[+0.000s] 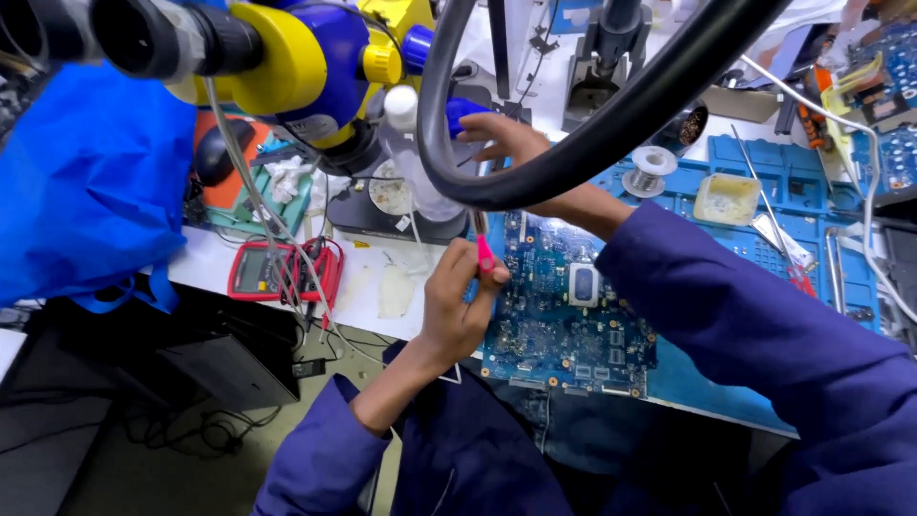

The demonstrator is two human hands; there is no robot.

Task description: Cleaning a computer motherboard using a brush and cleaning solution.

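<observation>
Left hand [458, 306] pinches a pink-handled brush [483, 250] over the blue circuit board [564, 320]; right hand [506, 139] grips a blue knob [465, 112]; a slip could scrape components.

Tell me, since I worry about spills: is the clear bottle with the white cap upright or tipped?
Upright. The clear bottle stands on the dark base, its white cap on top; the right hand reaches beside it.

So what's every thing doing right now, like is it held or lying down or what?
Left hand: closed around the pink tool.
Pink tool: held, tip at the board's edge.
Circuit board: lying flat on the blue mat.
Right hand: reaching to the blue knob.
Red meter: lying flat.
</observation>
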